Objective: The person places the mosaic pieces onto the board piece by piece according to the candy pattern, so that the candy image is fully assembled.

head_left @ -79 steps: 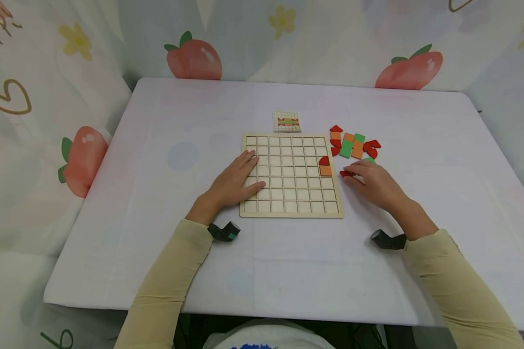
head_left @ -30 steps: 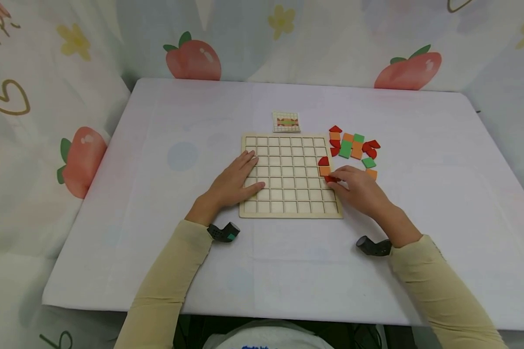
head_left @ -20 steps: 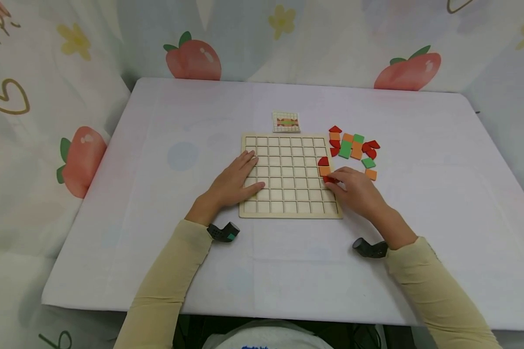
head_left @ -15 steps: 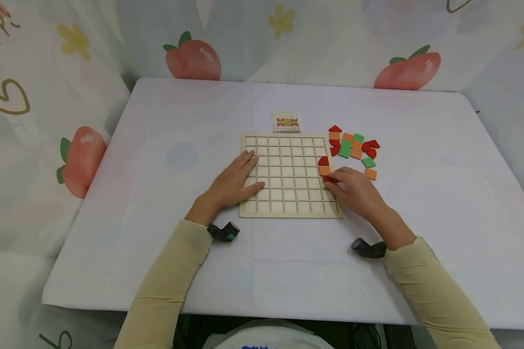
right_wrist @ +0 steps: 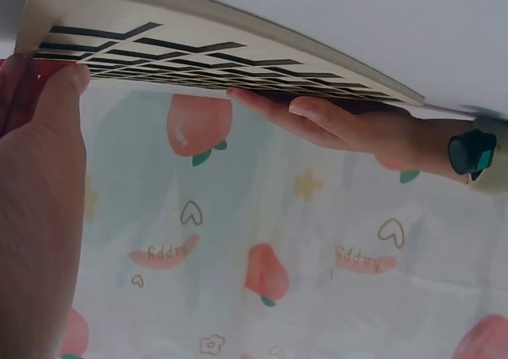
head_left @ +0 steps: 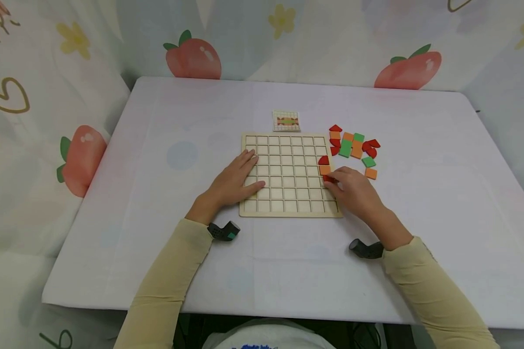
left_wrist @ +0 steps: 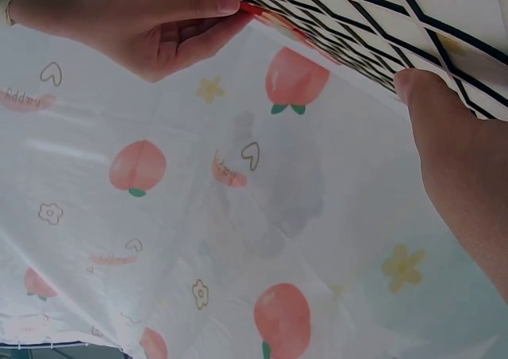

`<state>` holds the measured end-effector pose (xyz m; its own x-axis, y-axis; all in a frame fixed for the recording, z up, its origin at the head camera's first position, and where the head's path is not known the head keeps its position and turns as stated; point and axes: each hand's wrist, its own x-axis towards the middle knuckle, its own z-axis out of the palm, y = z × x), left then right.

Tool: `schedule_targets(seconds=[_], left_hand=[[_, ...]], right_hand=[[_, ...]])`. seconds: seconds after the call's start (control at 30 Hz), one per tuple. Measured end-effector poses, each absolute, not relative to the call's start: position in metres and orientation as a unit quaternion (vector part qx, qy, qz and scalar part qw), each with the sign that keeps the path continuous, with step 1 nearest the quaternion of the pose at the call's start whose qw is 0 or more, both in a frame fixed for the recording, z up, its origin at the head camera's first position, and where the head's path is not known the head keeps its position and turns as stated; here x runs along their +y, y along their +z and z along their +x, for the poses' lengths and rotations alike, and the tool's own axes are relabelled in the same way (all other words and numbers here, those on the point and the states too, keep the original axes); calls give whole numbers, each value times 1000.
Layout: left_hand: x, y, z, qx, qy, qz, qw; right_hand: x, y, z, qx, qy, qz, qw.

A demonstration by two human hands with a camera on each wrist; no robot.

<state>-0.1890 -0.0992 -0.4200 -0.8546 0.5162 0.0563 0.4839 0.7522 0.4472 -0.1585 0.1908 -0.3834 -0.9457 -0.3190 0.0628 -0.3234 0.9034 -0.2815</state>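
A wooden grid board (head_left: 288,194) lies in the middle of the table. My left hand (head_left: 243,175) rests flat on its left columns, fingers straight. My right hand (head_left: 338,182) is at the board's right edge, and its fingertips pinch a red piece (head_left: 328,179) down in the rightmost column. Just above that piece, an orange square (head_left: 325,170) and a red quarter-round piece (head_left: 323,160) sit in the same column. In the left wrist view the right hand (left_wrist: 171,29) holds the red piece (left_wrist: 251,9) against the board (left_wrist: 373,25).
Loose red, orange and green pieces (head_left: 352,145) lie on the table to the right of the board. A small pattern card (head_left: 286,121) sits behind it. A white cloth covers the table (head_left: 157,252), and a peach-print curtain hangs around it.
My right hand carried a red piece from beside the loose pile left onto the board's right column, then stayed almost still. The left hand has not moved.
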Motion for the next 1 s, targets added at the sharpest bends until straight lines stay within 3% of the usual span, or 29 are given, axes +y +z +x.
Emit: schedule_targets(seconds=[1.0], left_hand=[[-100, -420, -189, 932, 237, 272, 28]], right_hand=[[190, -393, -153, -960, 157, 216, 79]])
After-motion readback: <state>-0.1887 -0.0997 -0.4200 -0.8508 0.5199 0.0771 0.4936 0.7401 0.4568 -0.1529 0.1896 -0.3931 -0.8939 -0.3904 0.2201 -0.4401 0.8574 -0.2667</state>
